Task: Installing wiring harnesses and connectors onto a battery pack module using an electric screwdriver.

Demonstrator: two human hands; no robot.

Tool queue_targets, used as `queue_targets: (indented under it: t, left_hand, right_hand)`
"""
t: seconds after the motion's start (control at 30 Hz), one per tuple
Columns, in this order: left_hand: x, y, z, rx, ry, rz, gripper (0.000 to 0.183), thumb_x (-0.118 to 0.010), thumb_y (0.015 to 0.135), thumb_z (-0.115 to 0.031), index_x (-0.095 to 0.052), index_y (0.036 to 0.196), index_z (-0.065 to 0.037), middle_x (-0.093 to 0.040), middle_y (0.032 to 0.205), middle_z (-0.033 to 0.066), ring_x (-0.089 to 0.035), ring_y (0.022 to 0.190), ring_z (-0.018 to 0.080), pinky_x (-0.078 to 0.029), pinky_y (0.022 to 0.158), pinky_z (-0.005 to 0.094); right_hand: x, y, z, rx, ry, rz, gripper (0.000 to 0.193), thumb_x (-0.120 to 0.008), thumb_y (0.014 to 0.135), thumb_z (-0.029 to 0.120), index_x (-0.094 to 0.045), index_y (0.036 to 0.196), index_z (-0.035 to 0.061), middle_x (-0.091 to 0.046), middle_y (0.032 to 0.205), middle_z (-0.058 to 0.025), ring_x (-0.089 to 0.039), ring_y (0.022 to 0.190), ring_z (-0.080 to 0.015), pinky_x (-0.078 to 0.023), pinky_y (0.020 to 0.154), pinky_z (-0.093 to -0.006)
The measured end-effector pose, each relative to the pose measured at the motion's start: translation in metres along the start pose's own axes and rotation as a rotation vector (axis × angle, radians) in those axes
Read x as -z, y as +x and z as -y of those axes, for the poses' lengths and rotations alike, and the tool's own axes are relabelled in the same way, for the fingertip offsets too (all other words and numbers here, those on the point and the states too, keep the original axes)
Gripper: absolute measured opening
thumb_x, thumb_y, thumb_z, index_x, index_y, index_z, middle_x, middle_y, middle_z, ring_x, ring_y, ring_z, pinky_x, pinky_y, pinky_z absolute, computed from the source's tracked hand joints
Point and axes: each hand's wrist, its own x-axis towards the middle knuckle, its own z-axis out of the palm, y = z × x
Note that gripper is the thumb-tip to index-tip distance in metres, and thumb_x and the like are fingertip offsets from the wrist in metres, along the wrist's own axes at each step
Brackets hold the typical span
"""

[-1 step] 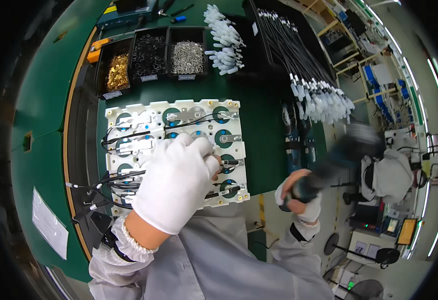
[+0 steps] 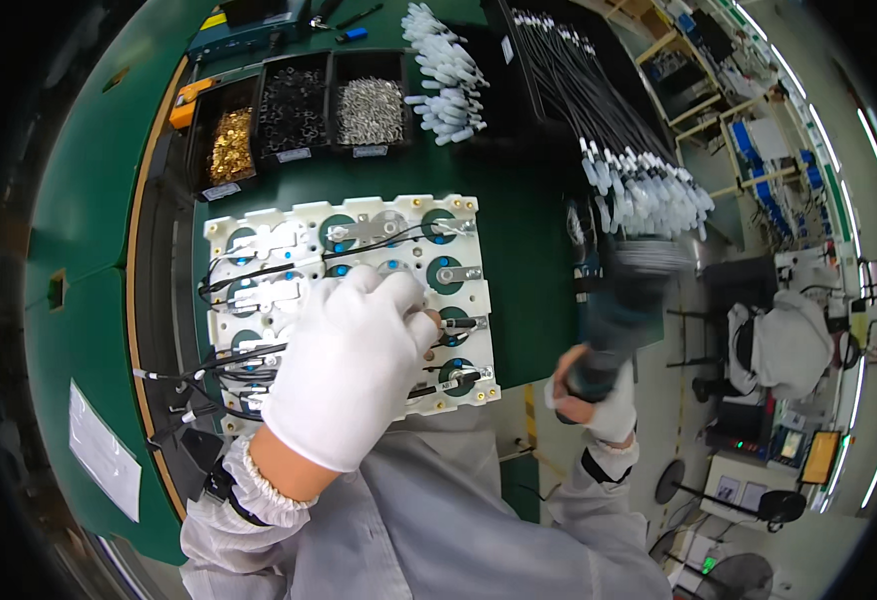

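Observation:
A white plastic battery module (image 2: 389, 212) with round cells, metal tabs and black cables lies on the green bench. Over its middle is my left hand (image 2: 349, 365), in a white glove with bare fingertips. Its fingers are curled down, thumb and index together beside a black cable lead (image 2: 464, 323) at the right side; whatever they pinch is hidden. My right hand (image 2: 594, 395), gloved too, grips the handle of a dark cordless power driver (image 2: 614, 330), to the right of the module. The driver is blurred by motion and clear of the module.
Black bins at the back hold gold fasteners (image 2: 231, 145), small black parts (image 2: 294, 108) and silver fasteners (image 2: 370, 110). White-capped pieces (image 2: 446, 85) lie beside them. Many black cables with whitish caps (image 2: 649, 190) hang from a tray, back right. A paper sheet (image 2: 105, 450) lies left.
The power driver in my right hand has swung left, its far end now pointing more toward the back. My left hand stays nearly in place over the module.

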Motion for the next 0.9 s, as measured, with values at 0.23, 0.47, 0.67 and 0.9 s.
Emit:
queue_targets:
  t: [0.23, 0.47, 0.67, 0.9]
  left_hand:
    - [-0.006, -0.003, 0.001, 0.025, -0.099, -0.021, 0.023, -0.083, 0.066, 0.001, -0.066, 0.078, -0.008, -0.060, 0.091, 0.0026, -0.057, 0.079, 0.0277, -0.048, 0.065, 0.0392]
    - [0.020, -0.020, 0.006, 0.053, -0.180, 0.011, 0.031, -0.086, 0.063, -0.006, -0.072, 0.090, -0.010, -0.065, 0.099, 0.0039, -0.061, 0.081, 0.0266, -0.048, 0.066, 0.0405]
    - [0.182, -0.234, 0.104, 0.822, 0.333, -0.554, 0.038, -0.049, 0.103, -0.029, -0.064, 0.117, 0.003, -0.067, 0.115, 0.0184, -0.063, 0.106, 0.0256, -0.054, 0.095, 0.0416]
    - [0.168, -0.291, 0.112, 1.230, 0.329, -0.623, 0.038, -0.050, 0.103, -0.029, -0.064, 0.116, 0.003, -0.068, 0.115, 0.0189, -0.064, 0.105, 0.0262, -0.054, 0.094, 0.0417]
  right_hand:
    - [-0.017, 0.018, -0.046, -0.210, -0.477, -0.030, 0.044, -0.085, 0.080, 0.031, -0.065, 0.101, -0.0019, -0.071, 0.076, -0.0126, -0.066, 0.065, -0.0213, -0.051, 0.063, -0.0341]
    - [-0.017, 0.036, -0.053, -0.206, -0.465, -0.134, 0.034, -0.083, 0.084, 0.022, -0.066, 0.103, -0.0013, -0.066, 0.078, -0.0037, -0.057, 0.064, -0.0107, -0.047, 0.061, -0.0273]
    - [-0.021, 0.071, -0.040, -0.122, -0.768, -0.373, 0.041, -0.085, 0.080, 0.029, -0.072, 0.105, 0.0000, -0.065, 0.084, -0.0151, -0.066, 0.071, -0.0328, -0.053, 0.066, -0.0403]
    - [-0.023, 0.093, -0.014, 0.243, -0.876, -0.370, 0.035, -0.083, 0.079, 0.018, -0.074, 0.110, 0.0045, -0.070, 0.095, -0.0133, -0.067, 0.095, -0.0325, -0.054, 0.081, -0.0416]
